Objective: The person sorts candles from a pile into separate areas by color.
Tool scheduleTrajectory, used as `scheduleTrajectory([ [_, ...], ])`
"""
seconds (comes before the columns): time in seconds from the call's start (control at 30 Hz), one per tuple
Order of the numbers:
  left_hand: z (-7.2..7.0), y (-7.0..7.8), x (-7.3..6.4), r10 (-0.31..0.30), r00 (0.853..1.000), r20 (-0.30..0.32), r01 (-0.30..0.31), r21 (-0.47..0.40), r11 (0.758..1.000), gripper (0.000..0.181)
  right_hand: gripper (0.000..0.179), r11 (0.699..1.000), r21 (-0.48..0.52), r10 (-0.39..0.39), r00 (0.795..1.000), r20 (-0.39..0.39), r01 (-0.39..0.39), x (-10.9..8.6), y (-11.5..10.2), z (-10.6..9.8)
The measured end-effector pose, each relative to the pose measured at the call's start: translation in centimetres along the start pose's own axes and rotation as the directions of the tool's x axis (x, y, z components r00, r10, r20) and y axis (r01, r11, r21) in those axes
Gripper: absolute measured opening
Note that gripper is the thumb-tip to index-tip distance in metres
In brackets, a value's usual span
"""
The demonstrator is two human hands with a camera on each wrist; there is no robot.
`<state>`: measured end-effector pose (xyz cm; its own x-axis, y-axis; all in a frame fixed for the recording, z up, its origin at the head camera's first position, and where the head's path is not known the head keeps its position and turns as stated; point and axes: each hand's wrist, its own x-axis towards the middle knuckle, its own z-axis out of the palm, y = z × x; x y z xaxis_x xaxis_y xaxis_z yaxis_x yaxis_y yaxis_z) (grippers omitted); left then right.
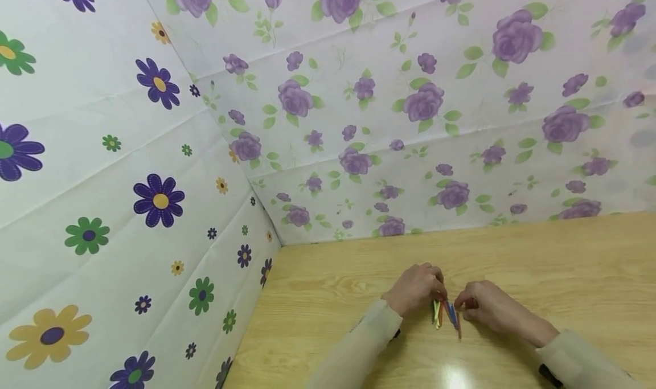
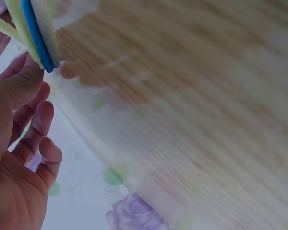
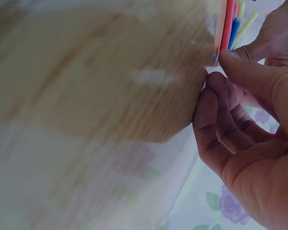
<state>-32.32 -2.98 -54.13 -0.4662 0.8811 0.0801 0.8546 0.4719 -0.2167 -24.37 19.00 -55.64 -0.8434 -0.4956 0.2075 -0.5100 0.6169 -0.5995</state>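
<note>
Thin coloured sticks lie side by side on the table between the two hands: yellow [image 1: 438, 316], blue [image 1: 452, 316], green and red ones. My left hand [image 1: 417, 288] reaches in from the left, its thumb and finger pinching at the far ends of the sticks. In the left wrist view that thumb meets the tips of a yellow stick and a blue stick [image 2: 37, 36], the other fingers loosely bent. On the right, my right hand [image 1: 489, 306] pinches the end of the outermost red stick [image 3: 227, 24], remaining fingers curled against the tabletop.
The wood-grain table [image 1: 328, 320] has a glossy surface that reflects light near the front. Behind it hangs a rose-patterned sheet [image 1: 379, 121], and a daisy-patterned sheet [image 1: 118, 178] closes off the left side.
</note>
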Motion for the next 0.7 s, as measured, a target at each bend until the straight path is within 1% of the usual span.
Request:
scheduleTrajectory([
  [0.07, 0.11, -0.02, -0.21, 0.000, 1.000, -0.004, 0.000, -0.002, 1.000, 0.014, 0.014, 1.000, -0.005, -0.019, 1.000, 0.008, 0.019, -0.01, -0.04, 0.08],
  [0.17, 0.16, 0.05, -0.50, -0.003, 1.000, -0.003, 0.003, -0.004, 1.000, 0.014, 0.009, 1.000, 0.003, -0.029, 0.999, 0.024, 0.029, 0.07, -0.05, 0.18],
  [0.23, 0.19, 0.08, -0.60, -0.005, 1.000, 0.004, 0.005, -0.005, 1.000, 0.014, 0.010, 1.000, 0.005, -0.030, 0.999, 0.029, 0.030, 0.14, -0.03, 0.16],
  [0.33, 0.23, 0.19, -0.57, -0.017, 0.999, 0.030, 0.017, -0.006, 1.000, 0.014, 0.015, 0.999, 0.004, -0.037, 0.999, 0.028, 0.037, 0.14, -0.06, 0.07],
  [0.43, 0.24, 0.30, -0.55, -0.029, 0.998, 0.058, 0.030, -0.006, 1.000, 0.014, 0.015, 0.998, -0.004, -0.057, 0.998, 0.021, 0.057, -0.04, -0.04, 0.07],
  [0.53, 0.17, 0.35, -0.58, -0.046, 0.995, 0.086, 0.046, -0.006, 0.999, 0.016, 0.015, 0.997, 0.020, -0.079, 0.996, 0.036, 0.078, -0.21, 0.02, 0.12],
  [0.7, 0.20, 0.12, -0.72, -0.072, 0.990, 0.120, 0.077, -0.035, 0.996, 0.019, 0.015, 0.993, 0.058, -0.106, 0.992, 0.071, 0.102, -0.27, -0.01, 0.02],
])
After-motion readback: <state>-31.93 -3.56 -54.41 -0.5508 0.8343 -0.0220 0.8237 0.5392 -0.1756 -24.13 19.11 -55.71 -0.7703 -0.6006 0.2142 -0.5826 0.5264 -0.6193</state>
